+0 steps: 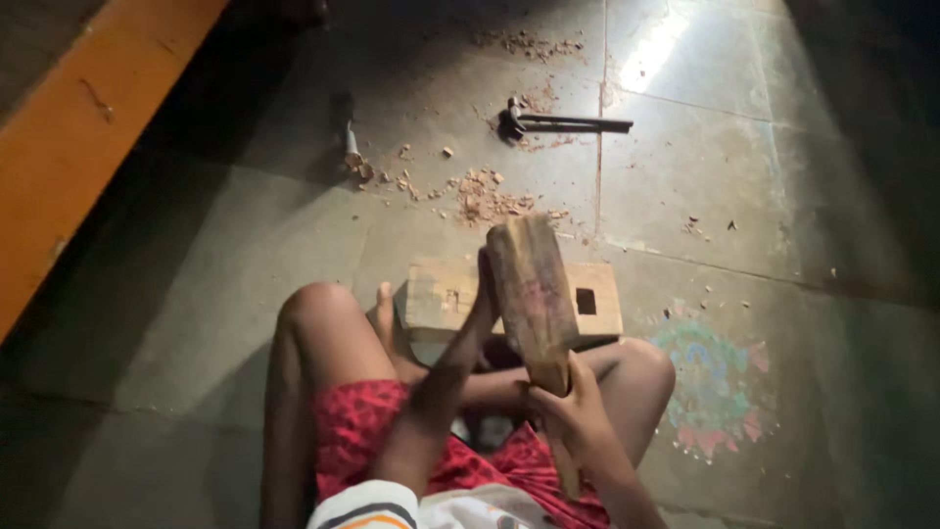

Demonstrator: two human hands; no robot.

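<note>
My right fingers are clenched around the handle of a heavy wooden mallet, its head raised over the wooden block. My left hand reaches forward onto the block just left of the mallet head; the fingers are edge-on and partly hidden behind the mallet, so I cannot tell whether they pinch a tool or only press on the wood.

The block lies flat on the floor in front of my crossed legs, one bare foot braced against its near left corner. One square hole is already cut clean through near the block's right end. By my left hand, nearer the block's left end, there are marks on the top face, so I judge a second cut is only begun.

Beyond the block, wood chips litter the floor, with a steel hammer farther off and a short tool to its left.
</note>
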